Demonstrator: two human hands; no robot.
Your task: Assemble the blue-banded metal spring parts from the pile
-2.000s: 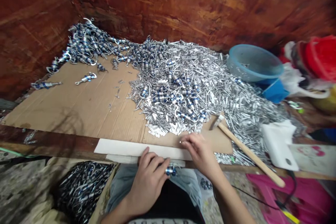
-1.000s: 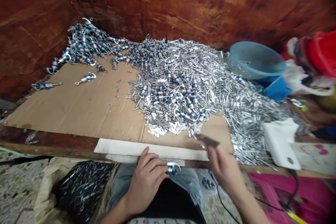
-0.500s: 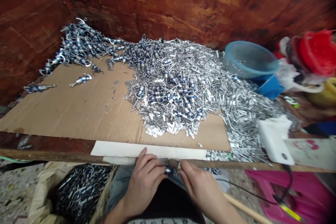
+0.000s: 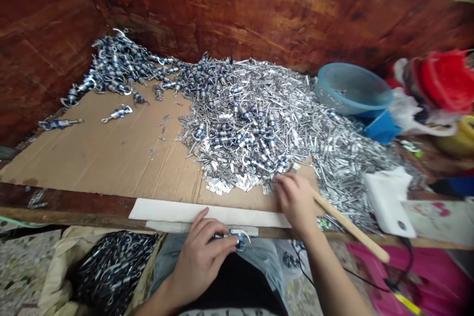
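Observation:
My left hand [image 4: 202,256] is closed on a blue and silver metal fitting [image 4: 240,241] with a curved hook, just below the bench's front edge. My right hand [image 4: 296,202] is over the cardboard at the near edge of the metal pile, its fingers bent together; what they hold, if anything, is hidden. A wooden-handled tool [image 4: 351,227] lies beside the right hand, its handle slanting out over the bench edge. Small silver parts [image 4: 237,177] and more blue and silver fittings [image 4: 259,133] lie heaped beyond both hands.
Cardboard [image 4: 111,158] covers the left of the bench. At the right are a blue bowl [image 4: 353,91], red containers [image 4: 444,79] and a white device [image 4: 388,202] with a cable. A bag of metal parts [image 4: 111,271] stands below left, a pink stool [image 4: 411,276] below right.
My right hand has left the fitting and moved up and right to the pile's near edge. The wooden handle has moved up onto the bench. More of the fitting's hook shows at my left hand.

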